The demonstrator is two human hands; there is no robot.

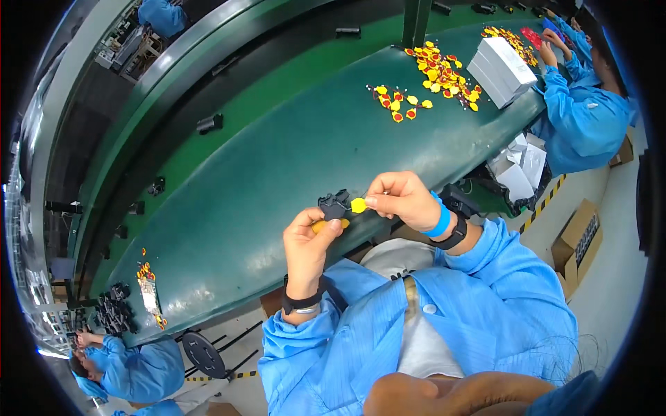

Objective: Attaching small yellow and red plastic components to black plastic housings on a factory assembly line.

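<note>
My left hand point(305, 239) is closed around a black moulded plastic part point(334, 204), held up over the near edge of the green work table point(229, 229). Something orange-yellow point(319, 227) shows by its thumb and fingers; what it is I cannot make out. Between the thumb and fingers of my right hand point(406, 200) is a small round yellow piece point(358, 205), right beside the black part. Whether the two touch is hard to tell. Both hands are close together in front of my chest.
Loose yellow-and-red pieces point(437, 69) are heaped farther up the table, near a white box point(503, 69). A co-worker in blue point(586, 114) sits at the right, another point(135, 367) at the lower left by black parts point(114, 308). Black parts point(209, 124) lie along the green conveyor.
</note>
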